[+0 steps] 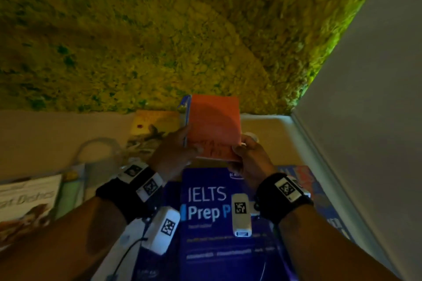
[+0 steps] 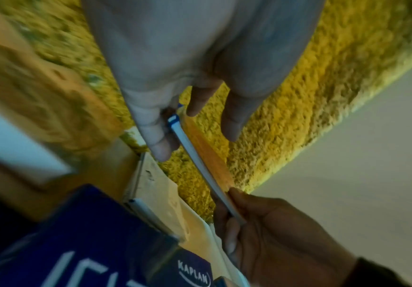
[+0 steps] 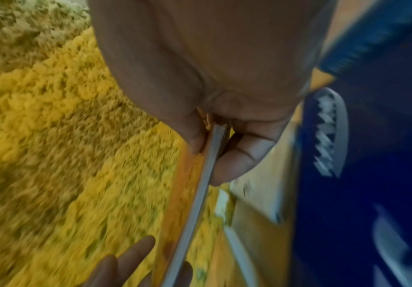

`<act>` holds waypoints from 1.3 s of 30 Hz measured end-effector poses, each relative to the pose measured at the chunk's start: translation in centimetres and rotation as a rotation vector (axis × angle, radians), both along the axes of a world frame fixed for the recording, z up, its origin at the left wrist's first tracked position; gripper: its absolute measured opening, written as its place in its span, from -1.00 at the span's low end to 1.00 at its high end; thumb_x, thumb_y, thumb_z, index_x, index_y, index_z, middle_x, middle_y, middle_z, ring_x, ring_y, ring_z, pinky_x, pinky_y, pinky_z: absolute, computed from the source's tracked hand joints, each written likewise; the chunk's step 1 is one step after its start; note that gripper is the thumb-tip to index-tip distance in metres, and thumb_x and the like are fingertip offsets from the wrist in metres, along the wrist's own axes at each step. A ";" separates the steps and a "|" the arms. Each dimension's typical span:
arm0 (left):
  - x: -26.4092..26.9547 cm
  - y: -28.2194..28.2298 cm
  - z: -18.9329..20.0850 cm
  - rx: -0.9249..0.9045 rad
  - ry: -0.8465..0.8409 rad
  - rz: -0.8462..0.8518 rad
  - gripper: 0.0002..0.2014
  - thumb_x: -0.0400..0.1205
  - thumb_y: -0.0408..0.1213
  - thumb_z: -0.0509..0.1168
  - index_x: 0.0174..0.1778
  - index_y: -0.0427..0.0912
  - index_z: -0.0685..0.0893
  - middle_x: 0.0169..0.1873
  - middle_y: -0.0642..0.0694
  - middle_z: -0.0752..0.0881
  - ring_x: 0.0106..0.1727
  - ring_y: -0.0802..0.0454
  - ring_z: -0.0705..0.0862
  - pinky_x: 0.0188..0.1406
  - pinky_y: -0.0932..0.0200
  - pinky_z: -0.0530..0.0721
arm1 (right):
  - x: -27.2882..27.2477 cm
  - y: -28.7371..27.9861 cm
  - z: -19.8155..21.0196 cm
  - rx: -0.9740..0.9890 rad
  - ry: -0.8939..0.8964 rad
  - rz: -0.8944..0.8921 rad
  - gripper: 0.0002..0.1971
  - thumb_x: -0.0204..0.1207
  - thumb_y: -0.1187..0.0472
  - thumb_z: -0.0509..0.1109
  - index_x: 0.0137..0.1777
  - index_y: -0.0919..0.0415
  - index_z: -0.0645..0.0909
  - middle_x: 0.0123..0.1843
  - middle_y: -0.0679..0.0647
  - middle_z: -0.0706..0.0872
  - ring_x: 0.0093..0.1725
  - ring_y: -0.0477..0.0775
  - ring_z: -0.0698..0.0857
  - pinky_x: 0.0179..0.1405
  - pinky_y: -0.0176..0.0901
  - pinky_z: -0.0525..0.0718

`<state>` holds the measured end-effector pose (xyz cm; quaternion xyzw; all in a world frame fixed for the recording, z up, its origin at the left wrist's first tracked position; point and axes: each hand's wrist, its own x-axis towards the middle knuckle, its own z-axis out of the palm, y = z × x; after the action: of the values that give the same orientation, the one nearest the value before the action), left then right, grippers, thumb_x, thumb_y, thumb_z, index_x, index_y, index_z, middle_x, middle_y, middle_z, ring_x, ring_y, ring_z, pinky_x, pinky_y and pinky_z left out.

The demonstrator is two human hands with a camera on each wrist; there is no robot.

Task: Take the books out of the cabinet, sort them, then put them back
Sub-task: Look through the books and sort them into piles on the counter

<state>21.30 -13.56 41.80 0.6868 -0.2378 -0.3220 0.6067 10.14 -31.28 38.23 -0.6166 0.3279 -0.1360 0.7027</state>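
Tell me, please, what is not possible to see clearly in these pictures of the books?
- Orange book, head view: the title is blurred, and the left hand and right hand cover its lower corners.
- Thin blue-edged book behind it: the cover is hidden by the orange book.
- Blue IELTS book: the right wrist device covers the end of its title.
- Cookbook: cut off by the left edge.
- Right wrist view: motion blur.

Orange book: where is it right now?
Head view, centre: the orange book is held up between left hand and right hand, above the IELTS book.

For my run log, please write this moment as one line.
left hand: holds orange book | right hand: pinches same book | below: IELTS book
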 end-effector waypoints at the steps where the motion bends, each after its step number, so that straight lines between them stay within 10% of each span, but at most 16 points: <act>1: -0.2 -1.9 0.5 0.031 -0.077 -0.013 -0.39 0.59 -0.25 0.45 0.55 0.08 0.42 -0.01 0.21 0.65 0.06 -0.03 0.66 0.16 -0.18 0.69 | 0.2 -1.8 0.4 -0.018 0.014 -0.007 -0.81 0.83 0.28 0.19 0.29 0.15 0.62 0.04 0.16 0.79 -0.11 0.20 0.75 -0.36 -0.05 0.70; 5: 0.6 -7.7 -0.2 0.180 -0.281 -0.068 -0.59 0.70 -0.31 0.33 0.39 0.19 0.45 -0.02 0.24 0.64 -0.17 0.30 0.59 -0.19 0.24 0.58 | 2.0 -7.5 1.0 -0.132 0.161 0.027 -0.77 0.80 0.22 0.25 0.38 0.07 0.60 0.22 0.15 0.77 0.14 0.27 0.76 -0.07 0.10 0.76; 7: 1.1 -9.4 -1.2 0.293 -0.280 -0.128 -0.50 0.70 -0.22 0.35 0.56 0.03 0.41 0.32 0.03 0.65 -0.08 0.24 0.62 -0.22 0.34 0.53 | 3.2 -9.9 -0.2 -0.303 0.324 0.115 -0.64 0.69 0.11 0.35 0.47 0.07 0.60 0.42 0.15 0.73 0.30 0.27 0.74 0.29 0.26 0.74; 12: 2.0 -10.8 -3.3 0.659 -0.282 -0.311 -0.32 0.73 0.08 0.22 0.72 -0.10 0.19 0.70 -0.11 0.27 0.64 -0.14 0.35 0.39 0.15 0.36 | 4.0 -11.3 -3.3 -0.563 0.548 0.477 -0.75 0.72 0.01 0.37 0.21 0.13 0.75 0.21 0.19 0.79 0.17 0.26 0.76 0.05 -0.05 0.68; 15: 2.3 -10.0 -3.8 0.650 -0.283 -0.276 -0.40 0.74 0.03 0.22 0.67 -0.14 0.32 0.53 -0.07 0.48 0.58 -0.14 0.44 0.43 0.10 0.42 | 3.7 -11.0 -3.8 -0.603 0.561 0.515 -0.70 0.71 -0.13 0.29 0.19 -0.01 0.75 0.11 0.12 0.82 0.02 0.18 0.78 -0.15 -0.09 0.68; 19: 3.0 -5.7 -3.6 0.424 -0.091 -0.083 -0.54 0.70 -0.27 0.35 0.54 -0.18 0.50 0.37 -0.13 0.55 0.30 -0.08 0.62 0.00 0.47 0.64 | 3.8 -9.7 -2.9 -0.716 0.428 0.352 -0.64 0.57 -0.05 0.34 -0.01 0.27 0.73 0.02 0.31 0.80 0.02 0.42 0.78 0.13 0.43 0.75; 22: 3.8 -0.5 -4.4 0.344 0.073 0.079 -0.70 0.46 -0.21 0.41 0.11 0.01 0.65 0.13 -0.05 0.61 0.10 -0.03 0.62 0.38 -0.01 0.63 | 4.2 -6.6 -1.0 -0.809 0.315 0.346 -0.67 0.69 0.08 0.38 0.24 0.34 0.72 0.21 0.19 0.75 0.25 0.29 0.71 0.31 0.31 0.66; 26: 3.0 4.9 -5.0 0.576 -0.142 -0.017 -0.86 0.66 -0.15 0.36 -0.03 -0.15 0.65 -0.28 -0.03 0.55 -0.33 0.19 0.57 -0.20 0.17 0.56 | 4.1 -1.2 -0.9 -0.729 0.279 0.508 -0.79 0.73 0.19 0.38 0.29 0.21 0.70 0.27 0.12 0.75 0.25 0.16 0.70 0.30 0.13 0.64; 29: 1.2 8.0 -5.6 0.629 -0.195 -0.081 -0.92 0.68 -0.21 0.38 0.05 0.06 0.66 -0.08 -0.19 0.69 -0.04 -0.03 0.73 -0.11 0.18 0.50 | 2.9 2.1 -2.8 -0.759 0.325 0.614 -0.77 0.76 0.11 0.35 0.30 0.18 0.68 0.25 0.02 0.71 0.23 0.06 0.67 0.25 0.09 0.62; 32: -0.7 10.9 -6.3 0.624 -0.190 -0.106 -0.53 0.60 -0.04 0.41 0.39 -0.18 0.64 0.32 -0.20 0.69 0.35 -0.20 0.65 0.17 0.12 0.53 | 0.8 3.4 -4.3 -0.879 0.443 0.522 -0.63 0.70 -0.07 0.39 0.43 0.04 0.63 0.46 0.04 0.62 0.43 0.17 0.61 0.45 0.26 0.55; 39: -3.9 15.7 -8.5 0.494 -0.081 -0.271 -0.56 0.68 0.01 0.33 0.46 -0.02 0.56 0.25 -0.04 0.72 0.19 0.02 0.76 0.31 -0.12 0.67 | -6.0 2.9 -5.7 -0.796 0.732 0.225 -0.38 0.62 -0.09 0.50 0.62 0.05 0.47 0.70 0.18 0.33 0.57 0.36 0.48 0.51 0.32 0.50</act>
<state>17.42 2.16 33.29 0.7880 -0.2659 -0.4207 0.3624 4.10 -28.42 32.54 -0.8729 0.4063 0.0496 0.2656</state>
